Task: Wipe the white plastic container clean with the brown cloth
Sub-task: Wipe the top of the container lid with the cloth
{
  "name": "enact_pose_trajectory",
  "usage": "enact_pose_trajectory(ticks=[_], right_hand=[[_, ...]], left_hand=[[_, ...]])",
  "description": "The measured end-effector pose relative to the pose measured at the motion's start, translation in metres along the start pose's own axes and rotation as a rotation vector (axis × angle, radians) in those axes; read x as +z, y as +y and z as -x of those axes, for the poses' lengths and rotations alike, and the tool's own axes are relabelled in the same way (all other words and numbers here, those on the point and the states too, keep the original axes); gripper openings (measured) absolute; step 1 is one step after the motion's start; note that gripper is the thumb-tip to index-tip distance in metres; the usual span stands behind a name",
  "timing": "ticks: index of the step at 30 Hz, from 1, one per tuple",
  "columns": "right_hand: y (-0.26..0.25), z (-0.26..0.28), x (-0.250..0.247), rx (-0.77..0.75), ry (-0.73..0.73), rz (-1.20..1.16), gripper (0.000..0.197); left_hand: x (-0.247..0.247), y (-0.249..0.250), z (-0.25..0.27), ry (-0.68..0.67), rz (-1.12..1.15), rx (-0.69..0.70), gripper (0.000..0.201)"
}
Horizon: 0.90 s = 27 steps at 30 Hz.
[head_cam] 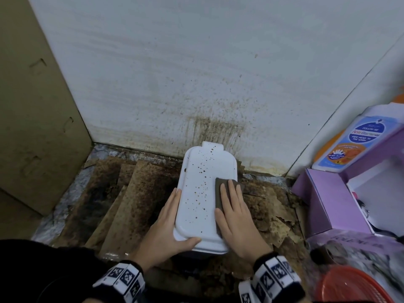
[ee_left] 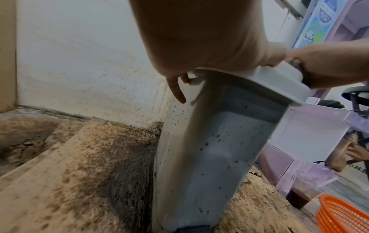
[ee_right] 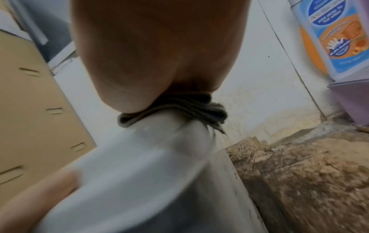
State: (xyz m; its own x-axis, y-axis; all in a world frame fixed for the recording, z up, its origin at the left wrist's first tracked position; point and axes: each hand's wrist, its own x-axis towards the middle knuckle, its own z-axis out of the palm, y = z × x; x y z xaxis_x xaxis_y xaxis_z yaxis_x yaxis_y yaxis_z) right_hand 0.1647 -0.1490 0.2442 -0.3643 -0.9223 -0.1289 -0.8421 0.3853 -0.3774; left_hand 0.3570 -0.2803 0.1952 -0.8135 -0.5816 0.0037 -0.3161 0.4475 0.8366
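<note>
The white plastic container (head_cam: 196, 206) stands upright on stained paper, its lid dotted with brown spots. My left hand (head_cam: 172, 219) grips its near left side, fingers along the side and thumb (head_cam: 190, 240) curled over the lid's near edge. My right hand (head_cam: 234, 206) lies flat with straight fingers on the brown cloth (head_cam: 218, 191), pressing it onto the right part of the lid. In the left wrist view the container's (ee_left: 209, 149) spotted side wall shows. The right wrist view shows the folded cloth (ee_right: 179, 108) squeezed between my palm and the lid (ee_right: 129, 173).
A stained white wall (head_cam: 196, 73) rises just behind the container. A cardboard box (head_cam: 32, 117) stands at the left. At the right are a purple box (head_cam: 332, 204), a wash bottle (head_cam: 354, 143), an orange basket (head_cam: 349, 287) and a cup of dark liquid (ee_left: 303, 193). Soiled paper sheets (head_cam: 122, 204) cover the surface.
</note>
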Motion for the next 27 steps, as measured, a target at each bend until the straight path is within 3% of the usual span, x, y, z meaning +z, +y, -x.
enact_pose_trajectory(ticks=[7, 12, 19, 23, 27], right_hand=[[0.025, -0.078, -0.032, 0.028, -0.137, -0.061, 0.069], [0.033, -0.091, -0.039, 0.013, -0.129, -0.183, 0.073], [0.023, -0.04, -0.015, -0.017, 0.019, -0.336, 0.069], [0.009, 0.009, 0.006, -0.057, 0.12, -0.283, 0.063], [-0.007, 0.037, 0.014, -0.026, 0.124, -0.232, 0.066]], left_hand=[[-0.001, 0.003, -0.003, -0.004, 0.013, -0.005, 0.127], [-0.001, 0.003, -0.002, -0.011, 0.03, -0.003, 0.126], [-0.001, 0.002, -0.001, 0.0, 0.021, -0.001, 0.128], [0.002, 0.001, 0.001, 0.007, 0.013, 0.012, 0.127], [0.004, -0.002, 0.001, 0.015, 0.021, 0.012, 0.127]])
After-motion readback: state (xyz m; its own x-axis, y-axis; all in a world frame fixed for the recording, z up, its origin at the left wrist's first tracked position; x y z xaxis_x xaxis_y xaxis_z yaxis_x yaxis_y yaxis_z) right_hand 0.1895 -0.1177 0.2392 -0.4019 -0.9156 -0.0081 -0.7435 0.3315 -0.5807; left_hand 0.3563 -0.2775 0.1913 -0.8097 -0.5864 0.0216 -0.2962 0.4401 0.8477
